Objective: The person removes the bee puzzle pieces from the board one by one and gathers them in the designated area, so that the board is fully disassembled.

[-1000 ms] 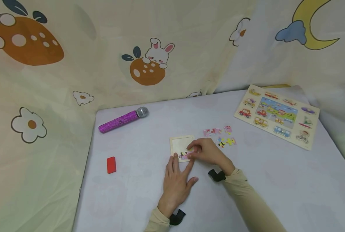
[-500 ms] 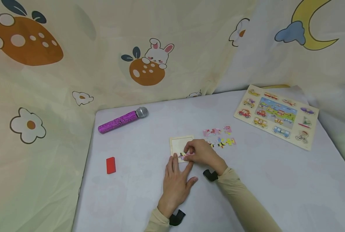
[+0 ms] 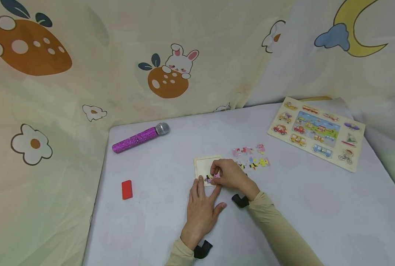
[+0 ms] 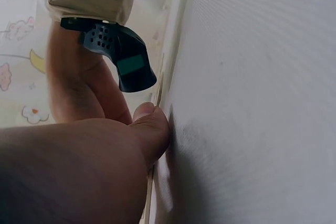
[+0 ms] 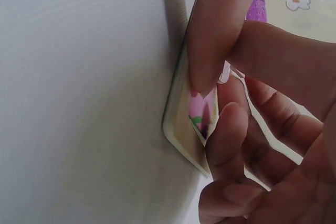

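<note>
A small square puzzle tray [image 3: 195,169] with a pale rim lies on the table, a few picture pieces in its lower part. My left hand [image 3: 201,214] lies with fingers stretched out, the fingertips at the tray's lower edge. Over the tray's right side, my right hand [image 3: 233,175] pinches a pink puzzle piece [image 3: 217,175] between thumb and curled fingers. In the right wrist view, a pink and green printed piece [image 5: 197,108] shows inside the tray corner beside the fingertips. The left wrist view has the left thumb [image 4: 152,129] close to the table; the tray is mostly hidden there.
Several loose pink and yellow puzzle pieces [image 3: 263,162] lie right of the tray. A larger vehicle puzzle board [image 3: 287,138] is at the back right. A purple microphone [image 3: 136,139] and a red block [image 3: 127,190] are on the left. Printed cloth [image 3: 117,85] hangs behind.
My right hand has shifted slightly left and inward over the tray with the puzzle piece, uncovering more of the loose pieces. It hardly moves over the last half second. My left hand stays put.
</note>
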Demonstrator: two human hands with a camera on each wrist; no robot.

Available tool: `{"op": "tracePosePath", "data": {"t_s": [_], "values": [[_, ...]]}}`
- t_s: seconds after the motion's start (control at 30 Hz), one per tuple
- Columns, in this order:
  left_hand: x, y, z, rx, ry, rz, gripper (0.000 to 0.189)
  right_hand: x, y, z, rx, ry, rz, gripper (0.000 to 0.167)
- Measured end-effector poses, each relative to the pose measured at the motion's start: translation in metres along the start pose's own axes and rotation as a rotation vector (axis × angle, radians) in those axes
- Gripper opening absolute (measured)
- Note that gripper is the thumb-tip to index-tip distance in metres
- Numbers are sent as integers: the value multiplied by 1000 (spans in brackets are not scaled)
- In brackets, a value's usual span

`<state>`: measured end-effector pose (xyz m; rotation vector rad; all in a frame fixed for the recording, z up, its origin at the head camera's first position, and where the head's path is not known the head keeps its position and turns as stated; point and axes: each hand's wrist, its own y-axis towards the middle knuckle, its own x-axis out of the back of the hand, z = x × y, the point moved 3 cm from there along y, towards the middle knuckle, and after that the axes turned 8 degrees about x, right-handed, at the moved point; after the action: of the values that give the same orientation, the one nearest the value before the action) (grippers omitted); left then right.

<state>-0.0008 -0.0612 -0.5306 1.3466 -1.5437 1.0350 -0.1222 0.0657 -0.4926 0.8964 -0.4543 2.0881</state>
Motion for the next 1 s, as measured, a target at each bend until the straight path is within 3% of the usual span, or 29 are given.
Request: {"op": "tracePosePath", "data": {"t_s": [0.23, 0.5, 0.7, 1.0], "values": [[0, 0, 0, -2, -5, -1, 62, -2, -2, 1, 35, 49, -4, 23], [0, 1, -1, -2, -19, -8, 67, 6, -7, -7, 125, 142, -100, 19], [1, 1, -2, -12, -11, -16, 70, 23, -16, -20, 86, 223, -154, 20], [0, 1, -2, -1, -9, -7, 70, 44, -36, -44, 7, 297, -204, 35]]}}
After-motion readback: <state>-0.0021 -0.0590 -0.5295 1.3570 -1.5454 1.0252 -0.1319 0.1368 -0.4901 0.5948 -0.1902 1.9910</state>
